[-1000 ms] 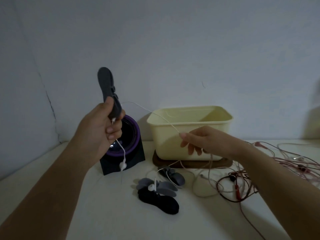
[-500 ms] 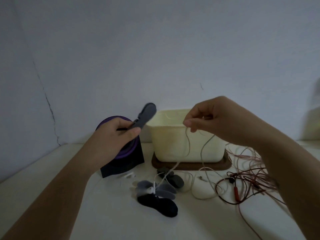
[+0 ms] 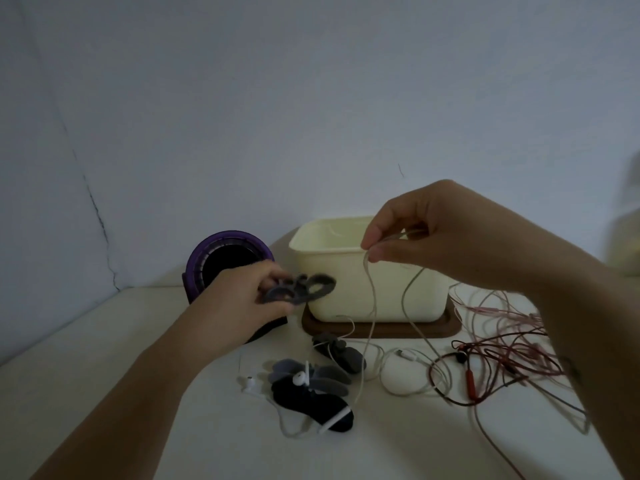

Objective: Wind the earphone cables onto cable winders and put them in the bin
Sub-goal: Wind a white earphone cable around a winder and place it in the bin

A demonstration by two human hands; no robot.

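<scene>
Winder [image 3: 298,289] crosswise, tip toward bin [image 3: 346,282], tight in left fingers [image 3: 273,271]; cable [image 3: 372,289] tight between right fingers [image 3: 379,230].

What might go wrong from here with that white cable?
1. The white earphone cable pinched by the right hand trails over the spare winders; pulling may drag them along.
2. Its loops overlap the red earphone cables, so they may snag.
3. The left hand grips the cable winder at one end; tugs might twist it.

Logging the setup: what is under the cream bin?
A dark brown tray lies under the cream bin, its edge showing in front and at both sides. The part beneath the bin is covered.
</scene>
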